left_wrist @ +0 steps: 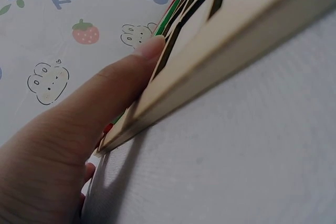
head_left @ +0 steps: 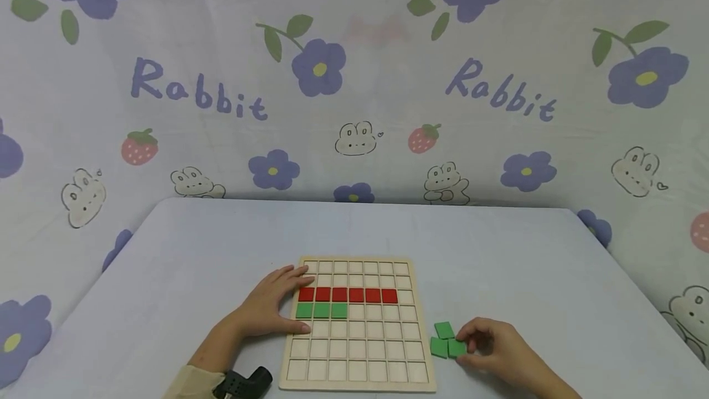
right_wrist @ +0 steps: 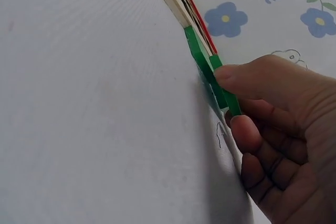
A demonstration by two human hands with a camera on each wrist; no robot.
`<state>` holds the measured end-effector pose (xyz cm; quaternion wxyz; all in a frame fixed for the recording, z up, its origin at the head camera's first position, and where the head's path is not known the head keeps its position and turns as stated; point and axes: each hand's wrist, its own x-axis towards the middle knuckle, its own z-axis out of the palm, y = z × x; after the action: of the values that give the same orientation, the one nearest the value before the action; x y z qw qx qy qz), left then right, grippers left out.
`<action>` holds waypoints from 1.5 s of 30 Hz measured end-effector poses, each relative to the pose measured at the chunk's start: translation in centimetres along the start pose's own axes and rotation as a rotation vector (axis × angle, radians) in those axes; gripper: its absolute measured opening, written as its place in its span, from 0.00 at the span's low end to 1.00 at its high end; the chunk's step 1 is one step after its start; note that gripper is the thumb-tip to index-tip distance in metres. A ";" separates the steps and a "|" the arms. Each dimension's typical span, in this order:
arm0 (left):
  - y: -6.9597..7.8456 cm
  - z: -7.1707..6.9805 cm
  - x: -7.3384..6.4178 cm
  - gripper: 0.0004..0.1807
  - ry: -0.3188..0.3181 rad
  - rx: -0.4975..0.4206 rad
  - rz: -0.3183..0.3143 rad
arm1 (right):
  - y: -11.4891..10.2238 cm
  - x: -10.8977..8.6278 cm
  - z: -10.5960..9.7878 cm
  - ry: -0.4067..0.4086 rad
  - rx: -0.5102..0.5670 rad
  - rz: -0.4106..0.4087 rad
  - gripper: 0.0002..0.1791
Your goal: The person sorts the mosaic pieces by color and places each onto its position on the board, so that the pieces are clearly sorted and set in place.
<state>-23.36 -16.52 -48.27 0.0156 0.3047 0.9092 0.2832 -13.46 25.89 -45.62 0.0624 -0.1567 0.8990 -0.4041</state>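
Note:
A wooden grid board [head_left: 357, 386] lies on the table. Several red tiles [head_left: 356, 295] fill most of one row from the left, and three green tiles [head_left: 322, 310] sit at the left end of the row below. My left hand [head_left: 270, 303] rests on the board's left edge, fingers extended, with the thumb [left_wrist: 118, 85] lying over the rim. To the right of the board, my right hand [head_left: 501, 350] pinches a green tile [right_wrist: 229, 90] between thumb and fingers. Two other loose green tiles [head_left: 444, 330] lie beside it.
The white table [head_left: 221, 233] reaches back to a curtain [head_left: 354, 97] printed with flowers, rabbits and strawberries. A black device [head_left: 244, 383] is strapped to the left wrist below a beige sleeve [head_left: 194, 382].

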 end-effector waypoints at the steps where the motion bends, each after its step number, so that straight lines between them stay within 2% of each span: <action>1: 0.0 0.0 0.0 0.48 0.000 0.001 0.000 | 0.0 0.0 -0.1 0.000 0.001 -0.007 0.15; 7: -0.1 0.1 0.0 0.49 -0.002 0.004 -0.008 | -0.2 0.2 -0.6 0.027 -0.016 -0.153 0.16; 13: 0.0 0.1 0.1 0.49 -0.004 0.005 -0.009 | -0.4 0.6 -0.8 0.033 0.007 -0.212 0.13; 24: -0.2 0.3 0.2 0.48 -0.002 0.015 -0.003 | -1.0 1.9 -0.7 -0.001 0.016 -0.184 0.11; 38: 0.1 0.0 0.3 0.49 -0.009 0.010 -0.010 | -1.9 3.8 -0.4 0.007 0.009 -0.229 0.12; 45: 0.2 -0.1 0.2 0.49 -0.008 0.004 -0.013 | -3.1 4.7 0.0 -0.020 0.045 -0.188 0.13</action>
<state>-23.43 -16.30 -48.07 0.0203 0.3000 0.9116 0.2803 -17.21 22.38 -43.28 0.0366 -0.2430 0.8703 -0.4268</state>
